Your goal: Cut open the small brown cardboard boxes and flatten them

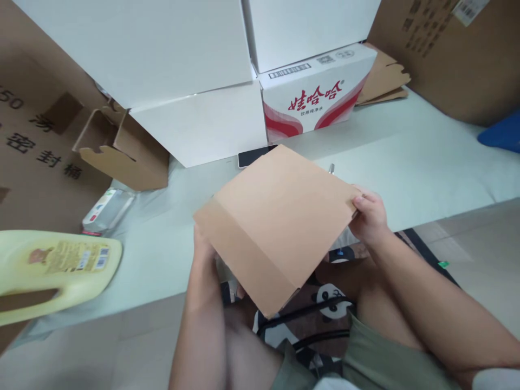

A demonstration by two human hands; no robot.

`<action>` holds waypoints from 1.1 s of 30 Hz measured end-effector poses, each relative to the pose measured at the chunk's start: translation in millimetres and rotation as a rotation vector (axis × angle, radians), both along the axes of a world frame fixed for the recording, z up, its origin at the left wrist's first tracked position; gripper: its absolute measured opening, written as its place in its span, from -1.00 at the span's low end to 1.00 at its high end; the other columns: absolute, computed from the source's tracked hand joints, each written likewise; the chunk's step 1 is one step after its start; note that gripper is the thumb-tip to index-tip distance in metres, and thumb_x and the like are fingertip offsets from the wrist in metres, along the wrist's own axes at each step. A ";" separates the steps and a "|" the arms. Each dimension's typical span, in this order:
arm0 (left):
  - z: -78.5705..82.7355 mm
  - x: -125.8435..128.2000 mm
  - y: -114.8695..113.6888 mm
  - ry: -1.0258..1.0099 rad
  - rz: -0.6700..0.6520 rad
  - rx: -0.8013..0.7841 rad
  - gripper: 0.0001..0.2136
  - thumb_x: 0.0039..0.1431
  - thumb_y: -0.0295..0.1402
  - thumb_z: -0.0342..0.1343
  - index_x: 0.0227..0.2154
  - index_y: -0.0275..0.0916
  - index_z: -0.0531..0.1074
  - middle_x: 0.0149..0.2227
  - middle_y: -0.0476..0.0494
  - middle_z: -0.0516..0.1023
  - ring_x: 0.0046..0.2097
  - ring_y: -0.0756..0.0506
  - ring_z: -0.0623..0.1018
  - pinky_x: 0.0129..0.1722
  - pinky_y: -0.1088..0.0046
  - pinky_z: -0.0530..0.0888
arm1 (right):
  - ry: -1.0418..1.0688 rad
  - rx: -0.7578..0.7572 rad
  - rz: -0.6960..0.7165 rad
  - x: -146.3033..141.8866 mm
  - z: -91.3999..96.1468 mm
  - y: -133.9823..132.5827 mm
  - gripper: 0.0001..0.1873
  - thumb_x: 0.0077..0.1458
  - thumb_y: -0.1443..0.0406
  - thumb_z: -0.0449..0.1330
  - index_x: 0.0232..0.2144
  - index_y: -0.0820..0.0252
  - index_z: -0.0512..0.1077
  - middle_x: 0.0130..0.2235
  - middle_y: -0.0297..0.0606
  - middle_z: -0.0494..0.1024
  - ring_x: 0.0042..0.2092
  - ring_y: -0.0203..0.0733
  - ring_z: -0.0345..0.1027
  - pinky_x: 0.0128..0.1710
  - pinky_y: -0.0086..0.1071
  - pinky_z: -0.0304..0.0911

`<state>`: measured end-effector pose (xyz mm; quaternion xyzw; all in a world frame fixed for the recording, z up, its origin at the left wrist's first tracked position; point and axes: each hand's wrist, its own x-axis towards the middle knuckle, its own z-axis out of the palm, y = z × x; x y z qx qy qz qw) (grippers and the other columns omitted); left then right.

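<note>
Cardboard sheet (280,216) sits tilted in the person's hands, nearer the lap than the red-and-white carton (312,103). Supporting opposite corners evenly should keep it from buckling, I'd say. The right hand (369,216) pinches one corner, thumb uppermost; the left hand's (202,242) fingers are hidden underneath, their closure unclear.
</note>
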<state>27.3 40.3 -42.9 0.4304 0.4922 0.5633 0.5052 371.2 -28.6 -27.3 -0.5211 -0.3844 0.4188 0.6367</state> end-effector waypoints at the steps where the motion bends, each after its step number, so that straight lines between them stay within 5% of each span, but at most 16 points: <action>1: 6.3 5.0 -0.6 -0.021 0.043 -0.002 -0.72 -0.11 -0.13 0.44 -0.38 -0.15 0.59 -0.43 -0.02 0.61 -0.43 -0.06 0.57 -0.48 0.44 0.48 | -0.012 -0.016 -0.003 1.2 -0.4 1.1 -0.66 -0.15 -0.04 0.29 -0.51 0.06 0.41 -0.57 -0.33 0.35 -0.47 -0.10 0.30 -0.49 -0.23 0.20; 6: 20.3 18.0 -0.9 -0.186 0.072 -0.051 -0.65 -0.21 -0.19 0.49 -0.32 -0.12 0.56 -0.32 -0.05 0.65 -0.36 -0.09 0.61 -0.42 0.43 0.54 | -0.114 -0.162 0.019 2.7 -3.8 8.1 -0.90 -0.18 0.24 0.21 -0.49 0.08 0.42 -0.50 -0.38 0.39 -0.42 -0.19 0.23 -0.37 -0.28 0.19; 17: 18.4 23.0 -2.5 -0.303 0.119 -0.181 -0.45 -0.22 -0.28 0.51 -0.11 -0.03 0.44 -0.25 0.05 0.63 -0.39 0.01 0.59 -0.42 0.55 0.49 | -0.236 -0.253 0.064 2.8 -19.3 13.6 -0.59 -0.01 -0.08 0.29 -0.31 0.07 0.41 -0.34 -0.33 0.49 -0.30 -0.14 0.32 -0.27 -0.26 0.25; 23: 11.0 31.6 -11.5 -0.192 -0.002 -0.208 -0.42 -0.17 -0.05 0.46 -0.06 -0.11 0.49 -0.23 -0.11 0.64 -0.19 -0.17 0.65 -0.24 0.33 0.58 | -0.374 -0.100 -0.143 -14.9 -14.0 16.8 -0.61 0.13 -0.08 0.20 -0.18 0.04 0.39 -0.21 -0.26 0.50 -0.15 -0.05 0.34 -0.07 -0.15 0.30; 28: -2.0 38.1 -17.3 -0.144 -0.031 -0.119 -0.47 -0.11 0.07 0.40 -0.09 -0.02 0.51 -0.28 -0.12 0.62 -0.20 -0.20 0.63 -0.28 0.28 0.59 | -0.347 -0.047 -0.278 -24.1 -12.8 23.2 -0.58 0.16 -0.11 0.17 -0.15 0.03 0.37 -0.15 -0.22 0.50 -0.09 -0.01 0.36 0.05 -0.06 0.31; 33: -1.0 28.7 -4.3 -0.212 0.167 -0.136 -0.50 -0.06 -0.10 0.38 -0.01 -0.03 0.47 -0.20 -0.08 0.61 -0.26 -0.11 0.61 -0.28 0.39 0.56 | -0.256 -0.120 -0.137 -12.2 -22.3 25.9 -0.61 0.07 -0.05 0.25 -0.19 0.06 0.41 -0.19 -0.22 0.53 -0.12 -0.01 0.42 0.01 -0.02 0.38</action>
